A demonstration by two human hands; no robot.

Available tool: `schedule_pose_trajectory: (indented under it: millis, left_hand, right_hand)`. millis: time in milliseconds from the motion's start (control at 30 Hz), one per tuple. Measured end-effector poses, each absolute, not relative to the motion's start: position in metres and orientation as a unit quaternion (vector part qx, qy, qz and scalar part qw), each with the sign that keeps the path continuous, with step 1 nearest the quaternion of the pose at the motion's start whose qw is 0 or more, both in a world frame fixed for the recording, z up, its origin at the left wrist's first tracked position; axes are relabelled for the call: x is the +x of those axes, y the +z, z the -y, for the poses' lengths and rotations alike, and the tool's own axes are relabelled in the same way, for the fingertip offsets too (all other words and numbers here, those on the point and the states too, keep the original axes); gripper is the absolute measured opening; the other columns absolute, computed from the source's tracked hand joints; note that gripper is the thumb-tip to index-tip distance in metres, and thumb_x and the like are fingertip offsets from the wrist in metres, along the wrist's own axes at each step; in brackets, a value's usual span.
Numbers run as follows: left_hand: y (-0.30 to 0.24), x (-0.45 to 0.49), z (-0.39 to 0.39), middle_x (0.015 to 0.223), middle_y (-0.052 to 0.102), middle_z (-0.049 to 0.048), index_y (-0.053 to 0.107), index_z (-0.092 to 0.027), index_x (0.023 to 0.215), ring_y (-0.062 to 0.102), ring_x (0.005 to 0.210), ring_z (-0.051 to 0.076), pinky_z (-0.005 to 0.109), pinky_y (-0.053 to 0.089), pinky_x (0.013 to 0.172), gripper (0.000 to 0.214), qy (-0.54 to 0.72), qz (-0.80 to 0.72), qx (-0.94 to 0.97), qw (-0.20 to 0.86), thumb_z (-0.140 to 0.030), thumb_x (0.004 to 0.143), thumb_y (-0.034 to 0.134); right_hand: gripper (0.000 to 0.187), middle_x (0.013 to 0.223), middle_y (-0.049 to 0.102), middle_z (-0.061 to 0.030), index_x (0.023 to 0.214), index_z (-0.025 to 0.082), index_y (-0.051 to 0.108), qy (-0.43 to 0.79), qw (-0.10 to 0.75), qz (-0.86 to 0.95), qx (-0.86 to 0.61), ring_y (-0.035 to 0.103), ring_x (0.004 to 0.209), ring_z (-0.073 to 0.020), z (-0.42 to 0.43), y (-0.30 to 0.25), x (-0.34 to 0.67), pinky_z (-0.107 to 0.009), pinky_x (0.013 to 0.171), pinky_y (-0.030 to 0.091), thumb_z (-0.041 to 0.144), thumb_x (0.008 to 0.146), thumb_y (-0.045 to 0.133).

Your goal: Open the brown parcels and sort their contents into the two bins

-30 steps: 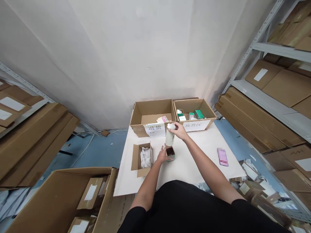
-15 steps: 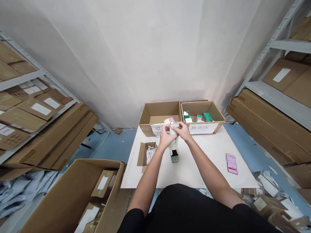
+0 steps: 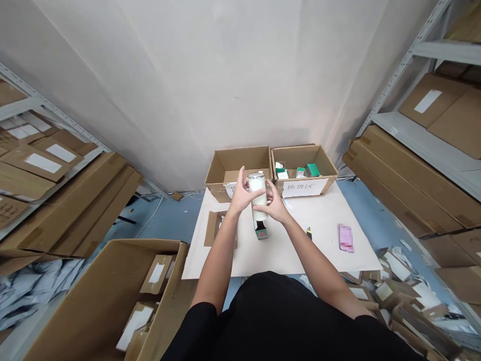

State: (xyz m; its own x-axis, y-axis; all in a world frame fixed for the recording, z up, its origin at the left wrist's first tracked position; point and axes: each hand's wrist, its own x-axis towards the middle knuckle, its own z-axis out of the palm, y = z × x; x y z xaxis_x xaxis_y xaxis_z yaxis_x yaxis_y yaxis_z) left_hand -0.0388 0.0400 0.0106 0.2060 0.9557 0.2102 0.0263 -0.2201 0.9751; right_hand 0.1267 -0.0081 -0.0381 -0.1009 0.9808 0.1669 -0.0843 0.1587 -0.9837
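On a white table (image 3: 300, 255) in a store room, two hands hold a white bottle (image 3: 257, 196) with a silver top, up above the table. The left hand (image 3: 240, 194) and the right hand (image 3: 273, 206) squeeze its sides between them. Just under the bottle stands a small open carton (image 3: 260, 230). The hands are well back from the table's front edge, and lots of white top lies to their right. A small cardboard box (image 3: 211, 229) sits just past the left arm. A box cutter (image 3: 308, 233) and a pink card (image 3: 345, 238) lie on the right. Two open cardboard boxes (image 3: 236, 163) stand in a row at the far edge. Blue floor (image 3: 169, 225), metal shelves (image 3: 413, 140) and a white wall (image 3: 188, 90) surround the table.
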Motion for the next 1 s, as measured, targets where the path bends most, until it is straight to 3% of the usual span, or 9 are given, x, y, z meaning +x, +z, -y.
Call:
schedule_pose_trajectory:
  millis: [100, 200, 300, 467, 633, 700, 800, 900, 1000]
  left_hand:
    - [0.011, -0.036, -0.043, 0.121, 0.073, 0.0111, 0.012, -0.025, 0.171, 0.073, 0.107, 0.026, 0.044, 0.059, 0.098, 0.131, 0.469, -0.380, 0.607, 0.517, -0.048, 0.071, 0.094]
    - [0.007, -0.033, -0.043, 0.136, 0.067, 0.0129, 0.011, -0.029, 0.171, 0.069, 0.120, 0.027, 0.044, 0.056, 0.104, 0.125, 0.470, -0.368, 0.607, 0.524, -0.051, 0.076, 0.090]
    - [0.003, -0.032, -0.043, 0.144, 0.061, 0.0118, 0.010, -0.034, 0.171, 0.065, 0.126, 0.026, 0.044, 0.054, 0.107, 0.132, 0.483, -0.390, 0.612, 0.491, -0.049, 0.071, 0.095]
    - [0.001, -0.033, -0.044, 0.123, 0.073, 0.0088, 0.005, -0.029, 0.171, 0.072, 0.108, 0.023, 0.044, 0.057, 0.103, 0.133, 0.494, -0.367, 0.593, 0.519, -0.048, 0.074, 0.093]
    - [0.004, -0.033, -0.042, 0.141, 0.065, 0.0122, 0.008, -0.031, 0.171, 0.066, 0.126, 0.026, 0.042, 0.053, 0.109, 0.134, 0.486, -0.375, 0.598, 0.515, -0.047, 0.071, 0.095]
    - [0.005, -0.033, -0.042, 0.135, 0.069, 0.0114, 0.005, -0.029, 0.172, 0.068, 0.122, 0.026, 0.044, 0.054, 0.108, 0.139, 0.483, -0.381, 0.591, 0.522, -0.045, 0.069, 0.097]
    - [0.004, -0.033, -0.041, 0.127, 0.073, 0.0111, 0.000, -0.027, 0.172, 0.071, 0.116, 0.025, 0.046, 0.055, 0.107, 0.132, 0.465, -0.362, 0.577, 0.566, -0.048, 0.078, 0.090]
    - [0.003, -0.034, -0.040, 0.141, 0.067, 0.0127, 0.003, -0.031, 0.172, 0.067, 0.125, 0.025, 0.045, 0.053, 0.109, 0.126, 0.462, -0.361, 0.584, 0.562, -0.048, 0.081, 0.088]
    - [0.004, -0.036, -0.038, 0.142, 0.066, 0.0116, 0.003, -0.034, 0.171, 0.066, 0.126, 0.026, 0.045, 0.053, 0.110, 0.133, 0.461, -0.371, 0.594, 0.546, -0.041, 0.074, 0.094]
  right_hand:
    - [0.128, 0.139, 0.066, -0.0097, 0.170, 0.037, 0.008, 0.536, 0.519, 0.560, -0.359, 0.067, 0.123, -0.0281, 0.012, -0.037, 0.132, -0.049, 0.104, 0.056, 0.049, 0.074, 0.091]
    - [0.129, 0.134, 0.069, -0.0086, 0.170, 0.038, 0.005, 0.533, 0.531, 0.548, -0.365, 0.072, 0.114, -0.0282, 0.013, -0.039, 0.134, -0.050, 0.100, 0.059, 0.049, 0.074, 0.091]
    - [0.140, 0.131, 0.069, -0.0098, 0.171, 0.035, 0.007, 0.474, 0.549, 0.545, -0.420, 0.071, 0.113, -0.0300, 0.013, -0.039, 0.133, -0.051, 0.100, 0.059, 0.045, 0.065, 0.097]
    - [0.133, 0.135, 0.069, -0.0092, 0.171, 0.035, 0.003, 0.507, 0.531, 0.563, -0.378, 0.069, 0.119, -0.0287, 0.017, -0.038, 0.134, -0.052, 0.108, 0.054, 0.050, 0.073, 0.091]
    - [0.139, 0.135, 0.068, -0.0104, 0.171, 0.036, 0.003, 0.488, 0.552, 0.541, -0.405, 0.071, 0.114, -0.0302, 0.021, -0.032, 0.130, -0.050, 0.099, 0.059, 0.050, 0.067, 0.095]
    - [0.142, 0.142, 0.064, -0.0120, 0.171, 0.036, 0.003, 0.481, 0.551, 0.546, -0.409, 0.068, 0.120, -0.0306, 0.023, -0.030, 0.129, -0.049, 0.102, 0.057, 0.051, 0.066, 0.096]
    - [0.135, 0.141, 0.065, -0.0114, 0.171, 0.037, 0.002, 0.531, 0.527, 0.545, -0.378, 0.069, 0.118, -0.0292, 0.025, -0.032, 0.129, -0.048, 0.102, 0.058, 0.054, 0.072, 0.092]
    - [0.138, 0.129, 0.070, -0.0090, 0.171, 0.037, 0.000, 0.526, 0.546, 0.511, -0.405, 0.072, 0.108, -0.0288, 0.026, -0.039, 0.127, -0.048, 0.095, 0.060, 0.053, 0.071, 0.093]
    - [0.145, 0.129, 0.069, -0.0095, 0.171, 0.036, 0.000, 0.489, 0.568, 0.499, -0.435, 0.070, 0.111, -0.0290, 0.028, -0.045, 0.125, -0.049, 0.099, 0.058, 0.047, 0.065, 0.098]
